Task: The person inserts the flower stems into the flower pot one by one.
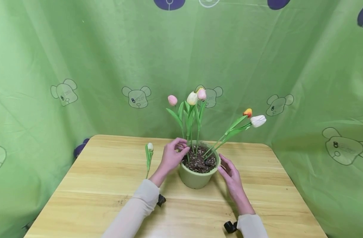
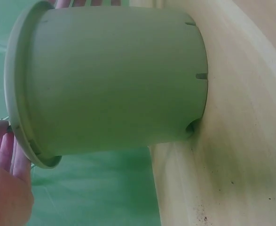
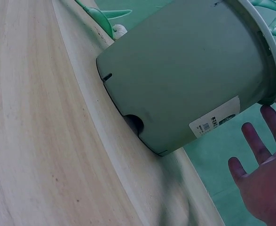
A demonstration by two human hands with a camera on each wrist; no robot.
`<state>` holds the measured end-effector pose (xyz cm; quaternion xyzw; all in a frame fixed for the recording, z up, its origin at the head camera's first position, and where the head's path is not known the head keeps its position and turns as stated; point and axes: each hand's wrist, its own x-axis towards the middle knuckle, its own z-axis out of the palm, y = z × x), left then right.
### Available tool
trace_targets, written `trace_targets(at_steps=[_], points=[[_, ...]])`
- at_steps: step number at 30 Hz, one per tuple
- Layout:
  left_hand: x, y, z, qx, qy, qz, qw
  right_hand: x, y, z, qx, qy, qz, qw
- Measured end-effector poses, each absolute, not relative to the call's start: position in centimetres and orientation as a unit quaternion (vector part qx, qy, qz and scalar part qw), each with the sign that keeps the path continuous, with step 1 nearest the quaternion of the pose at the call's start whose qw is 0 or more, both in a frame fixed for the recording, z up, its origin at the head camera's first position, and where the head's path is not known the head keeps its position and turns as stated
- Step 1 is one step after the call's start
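A green plastic pot [image 1: 196, 179] filled with dark soil [image 1: 199, 167] stands on the wooden table. Several tulips rise from the soil: a pink one [image 1: 172, 100], a cream one [image 1: 192, 98], another pink one [image 1: 201, 94] with yellow behind it. An orange tulip [image 1: 247, 112] and a white tulip [image 1: 258, 121] lean right. At the left rim, my left hand [image 1: 173, 154] pinches a tulip's green stem between thumb and fingers. My right hand [image 1: 231, 175] rests its fingertips on the right rim, its fingers spread and fairly straight in the right wrist view.
A single white tulip [image 1: 150, 147] lies on the table [image 1: 110, 172] left of the pot. Soil crumbs [image 1: 123, 200] dot the tabletop. Green curtain [image 1: 133, 59] printed with bear heads hangs behind and on both sides. The pot bears a white label [image 3: 215, 117].
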<state>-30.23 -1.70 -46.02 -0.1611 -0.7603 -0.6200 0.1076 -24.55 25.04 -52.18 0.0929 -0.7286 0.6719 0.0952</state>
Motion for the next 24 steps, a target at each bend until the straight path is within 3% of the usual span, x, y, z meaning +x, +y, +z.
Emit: trace_targets(at_steps=[24], points=[[-29.92, -2.37, -46.18, -0.143, -0.751, -0.637, 0.104, -24.60, 24.86, -52.49, 0.095, -0.723, 0.676, 0.105]])
